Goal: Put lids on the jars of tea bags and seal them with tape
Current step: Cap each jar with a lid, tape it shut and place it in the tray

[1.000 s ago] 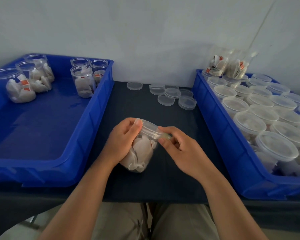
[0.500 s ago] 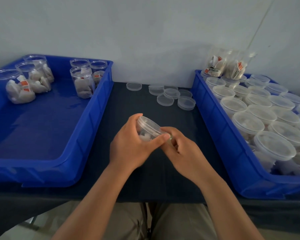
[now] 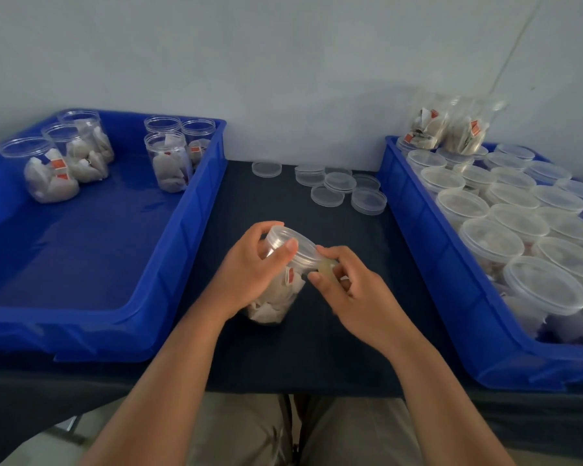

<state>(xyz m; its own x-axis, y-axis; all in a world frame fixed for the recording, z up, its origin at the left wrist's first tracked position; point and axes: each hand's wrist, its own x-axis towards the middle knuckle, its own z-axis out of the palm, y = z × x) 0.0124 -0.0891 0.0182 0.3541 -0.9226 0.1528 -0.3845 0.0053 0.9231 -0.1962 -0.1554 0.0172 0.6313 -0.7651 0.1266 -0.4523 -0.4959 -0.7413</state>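
Note:
A clear jar of tea bags (image 3: pixel 276 297) is tilted over the middle of the dark table, a clear lid (image 3: pixel 295 245) on its mouth. My left hand (image 3: pixel 249 270) grips the jar just under the lid, thumb across the lid's rim. My right hand (image 3: pixel 347 290) pinches a small yellowish strip of tape (image 3: pixel 327 268) against the right side of the lid. Spare clear lids (image 3: pixel 337 188) lie at the back of the table.
A blue tray (image 3: pixel 169 274) on the left holds several open jars of tea bags (image 3: pixel 169 163) at its far end. A blue tray (image 3: pixel 428 264) on the right is packed with lidded jars (image 3: pixel 492 240), two more lying stacked on them at the back. A wall stands close behind.
My left hand has turned the jar and now grips lower, showing the tea bags again. My right hand has drawn slightly right with the tape at the lid's edge.

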